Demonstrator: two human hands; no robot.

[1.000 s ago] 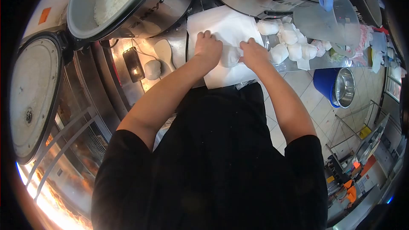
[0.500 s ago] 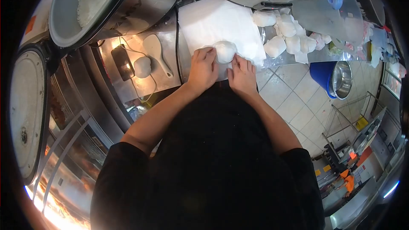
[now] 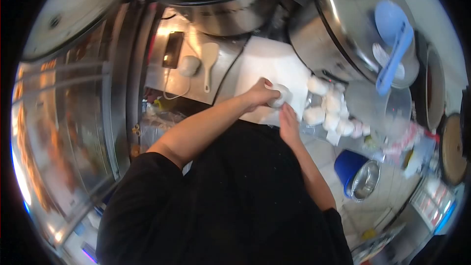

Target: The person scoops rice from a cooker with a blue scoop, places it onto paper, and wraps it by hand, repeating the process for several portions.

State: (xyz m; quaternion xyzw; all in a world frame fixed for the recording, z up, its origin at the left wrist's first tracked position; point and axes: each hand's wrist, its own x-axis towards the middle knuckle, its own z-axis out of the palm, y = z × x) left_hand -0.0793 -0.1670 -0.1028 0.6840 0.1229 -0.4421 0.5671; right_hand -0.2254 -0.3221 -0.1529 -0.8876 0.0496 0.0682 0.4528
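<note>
On the steel counter [image 3: 162, 76] in your head view, a round white rice ball [image 3: 281, 94] sits on a flat white paper sheet [image 3: 267, 61]. Your left hand [image 3: 259, 94] cups it, fingers curled tight around its side. Your right hand [image 3: 288, 124] has fingers straight and together, tips against its near edge. A heap of white wrapped balls [image 3: 325, 104] lies just beside it, and a white plastic rice paddle [image 3: 209, 61] lies well apart.

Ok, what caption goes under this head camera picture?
Left hand grips a white rice ball over a paper sheet, right hand beside it, wrapped balls nearby.
</note>
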